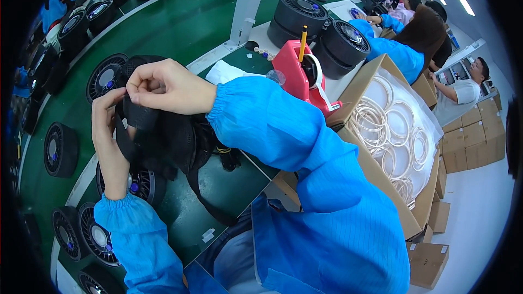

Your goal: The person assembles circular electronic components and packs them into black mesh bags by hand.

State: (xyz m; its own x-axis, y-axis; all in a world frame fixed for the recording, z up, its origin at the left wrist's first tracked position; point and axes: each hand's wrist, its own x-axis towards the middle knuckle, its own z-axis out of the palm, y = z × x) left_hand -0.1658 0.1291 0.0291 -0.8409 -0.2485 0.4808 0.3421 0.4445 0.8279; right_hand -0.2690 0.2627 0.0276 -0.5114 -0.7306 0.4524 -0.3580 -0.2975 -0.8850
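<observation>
Both hands work on a black round fan unit (pixel 163 136) that is held up above the green work table (pixel 180 27), near the middle-left of the view, with a black strap (pixel 210 201) hanging down from it toward the person's lap. The left hand (pixel 109 130) supports the unit from the left side; its fingers are stretched and only lightly curved, pressing flat against the black edge, so it is more a holding from the side than a closed grip. The right hand (pixel 166 84) comes from above, and its fingers are bent close together in a pinch on a small black piece at the top of the unit; what exactly is between the fingertips I cannot tell, because everything there is black. To do this step well, I think the left hand should keep the unit steady and not let it turn, while the right fingers pull or press the small part with short, controlled force. More black fan units (pixel 60 149) lie on the table around. To the right stand a red tape dispenser (pixel 297 76) and a cardboard box (pixel 376 174) with white rings (pixel 392 130).
</observation>
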